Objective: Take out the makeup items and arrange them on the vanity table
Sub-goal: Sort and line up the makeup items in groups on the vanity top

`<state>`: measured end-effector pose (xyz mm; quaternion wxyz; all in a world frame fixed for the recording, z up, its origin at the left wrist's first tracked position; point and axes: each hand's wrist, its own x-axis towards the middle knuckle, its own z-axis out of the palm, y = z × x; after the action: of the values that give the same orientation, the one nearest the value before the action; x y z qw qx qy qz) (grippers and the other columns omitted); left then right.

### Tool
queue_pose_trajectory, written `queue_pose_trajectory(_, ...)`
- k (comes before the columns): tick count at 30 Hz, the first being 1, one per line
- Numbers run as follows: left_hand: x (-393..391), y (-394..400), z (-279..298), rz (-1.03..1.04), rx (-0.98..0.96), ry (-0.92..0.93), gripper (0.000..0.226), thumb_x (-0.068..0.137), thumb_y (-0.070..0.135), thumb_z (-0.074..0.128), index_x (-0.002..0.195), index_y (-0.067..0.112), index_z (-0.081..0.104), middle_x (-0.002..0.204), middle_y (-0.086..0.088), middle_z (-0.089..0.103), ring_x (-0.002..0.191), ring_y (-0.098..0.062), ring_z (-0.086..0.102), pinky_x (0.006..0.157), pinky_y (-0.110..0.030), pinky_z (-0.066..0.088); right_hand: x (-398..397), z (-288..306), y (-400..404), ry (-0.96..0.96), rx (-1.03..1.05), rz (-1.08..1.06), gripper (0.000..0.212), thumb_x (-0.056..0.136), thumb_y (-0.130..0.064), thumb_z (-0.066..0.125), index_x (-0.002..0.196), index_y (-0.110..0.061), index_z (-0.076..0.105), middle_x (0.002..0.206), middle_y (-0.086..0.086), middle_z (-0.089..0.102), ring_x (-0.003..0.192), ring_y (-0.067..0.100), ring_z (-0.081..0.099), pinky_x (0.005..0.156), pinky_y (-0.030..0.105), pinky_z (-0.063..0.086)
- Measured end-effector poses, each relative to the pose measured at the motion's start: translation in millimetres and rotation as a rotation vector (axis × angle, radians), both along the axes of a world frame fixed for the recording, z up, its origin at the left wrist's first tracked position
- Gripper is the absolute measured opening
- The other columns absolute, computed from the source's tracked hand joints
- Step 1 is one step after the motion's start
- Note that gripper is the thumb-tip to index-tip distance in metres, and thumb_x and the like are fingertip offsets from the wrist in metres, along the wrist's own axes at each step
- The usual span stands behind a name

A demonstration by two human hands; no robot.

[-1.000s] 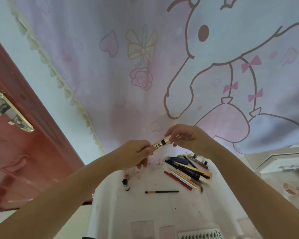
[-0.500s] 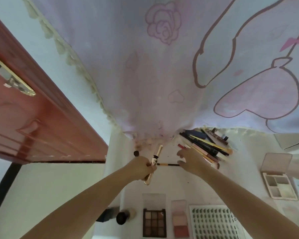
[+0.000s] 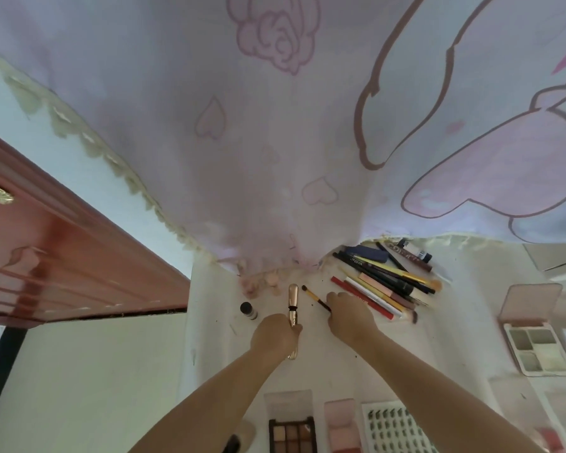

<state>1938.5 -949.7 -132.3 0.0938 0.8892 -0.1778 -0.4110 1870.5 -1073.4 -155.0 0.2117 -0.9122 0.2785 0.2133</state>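
Gold tube (image 3: 292, 300) gripped lengthwise in left hand (image 3: 274, 337) for laying parallel on vanity table (image 3: 438, 348) — thin brush (image 3: 315, 299) pinched by right hand (image 3: 350, 317), presumably for straightening alongside.

The curtain (image 3: 275, 142) is pale lilac and pink, printed with a pink outlined rose, small outlined hearts and a large cartoon figure drawn in brown lines with pink filling; its edge carries cream scalloped lace. The door (image 3: 62, 256) is glossy reddish brown with a gold handle plate. The desk (image 3: 438, 354) is white. The tube (image 3: 292, 299) is rose gold with a black band. The brush (image 3: 316, 299) is yellow and black with a dark tip. The pencils (image 3: 383, 286) are red, white, peach, yellow, black and brown. The small bottle (image 3: 248, 310) has a black cap. The eyeshadow palette (image 3: 291, 434) shows brown and beige squares in a black frame. The compact (image 3: 536, 348) is pink with grey-white pans.
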Motion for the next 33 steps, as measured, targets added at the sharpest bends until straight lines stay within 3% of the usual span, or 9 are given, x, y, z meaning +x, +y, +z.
queue_pose_trajectory(3,-0.2,-3.2,-8.2,0.012,-0.025,-0.052,0.036,0.093,0.033,0.043,0.097,0.001,0.060,0.064,0.003,0.043,0.074,-0.017,0.048,0.059,-0.023,0.035,5.8,-3.5,3.7,0.023,0.096,-0.101,0.021,0.090,-0.011,0.044,0.110,-0.012,0.048,0.105,0.007,0.054,0.092,0.019,0.053,0.070,0.023,0.041)
queue_pose_trajectory(7,-1.1,-8.1,-13.3,0.009,-0.015,-0.081,0.038,0.093,0.034,0.042,0.099,0.001,0.060,0.081,-0.007,0.055,0.090,-0.024,0.060,0.067,-0.025,0.036,9.9,-8.1,5.8,0.011,0.178,-0.199,0.019,0.089,-0.015,0.049,0.107,-0.012,0.052,0.106,0.008,0.056,0.086,0.016,0.050,0.073,0.020,0.040)
queue_pose_trajectory(11,-0.3,-11.7,-18.2,0.008,-0.016,-0.106,0.038,0.092,0.036,0.043,0.097,0.002,0.060,0.089,-0.011,0.061,0.087,-0.023,0.059,0.066,-0.025,0.036,3.1,-6.3,0.2,0.004,0.193,-0.161,0.022,0.091,-0.014,0.045,0.112,-0.011,0.053,0.111,0.008,0.056,0.099,0.019,0.055,0.079,0.021,0.043)
queue_pose_trajectory(13,-0.3,-13.8,-20.2,0.003,-0.018,-0.111,0.038,0.092,0.038,0.043,0.092,0.004,0.060,0.082,-0.006,0.060,0.085,-0.022,0.059,0.064,-0.024,0.036,-5.3,-1.8,-6.2,-0.044,0.127,-0.173,0.024,0.092,-0.013,0.043,0.114,-0.012,0.054,0.114,0.006,0.057,0.100,0.018,0.056,0.083,0.022,0.045)
queue_pose_trajectory(17,-1.8,-16.2,-23.0,0.025,-0.025,-0.098,0.040,0.093,0.042,0.039,0.064,0.015,0.046,0.059,0.006,0.040,0.063,-0.012,0.046,0.049,-0.020,0.029,-26.9,-0.3,-25.0,-0.181,-0.260,-0.068,0.027,0.091,-0.018,0.043,0.114,-0.014,0.056,0.114,0.002,0.059,0.103,0.018,0.053,0.087,0.027,0.042)
queue_pose_trajectory(21,-4.3,-13.8,-20.5,0.013,-0.016,-0.106,0.038,0.094,0.043,0.035,0.077,0.012,0.049,0.063,0.006,0.039,0.070,-0.014,0.046,0.056,-0.024,0.032,-41.3,-6.2,-35.2,-0.091,-0.389,-0.058,0.025,0.090,-0.015,0.043,0.112,-0.016,0.055,0.110,0.000,0.059,0.101,0.017,0.051,0.087,0.029,0.040)
queue_pose_trajectory(28,-6.0,-5.9,-5.5,-0.077,-0.034,-0.177,0.033,0.094,0.035,0.036,0.101,0.008,0.054,0.083,0.000,0.050,0.076,-0.013,0.047,0.065,-0.024,0.037,-43.3,-5.2,-37.8,0.002,-0.387,-0.043,0.022,0.090,-0.020,0.049,0.107,-0.017,0.062,0.104,0.001,0.060,0.100,0.017,0.054,0.090,0.031,0.042)
queue_pose_trajectory(31,-11.1,-3.3,4.3,-0.125,-0.060,-0.208,0.031,0.094,0.032,0.037,0.105,0.009,0.054,0.079,0.003,0.047,0.076,-0.014,0.048,0.064,-0.025,0.038,-41.3,0.6,-39.1,-0.001,-0.378,-0.007,0.024,0.091,-0.020,0.046,0.109,-0.016,0.061,0.107,0.001,0.058,0.103,0.018,0.051,0.091,0.030,0.040)
queue_pose_trajectory(33,-15.2,-3.8,12.7,-0.187,-0.096,-0.266,0.031,0.094,0.032,0.038,0.112,0.010,0.051,0.093,0.000,0.050,0.083,-0.016,0.051,0.068,-0.026,0.040,-41.5,8.0,-41.4,-0.060,-0.377,0.032,0.026,0.091,-0.022,0.044,0.112,-0.016,0.059,0.110,0.000,0.056,0.104,0.017,0.048,0.091,0.029,0.038)
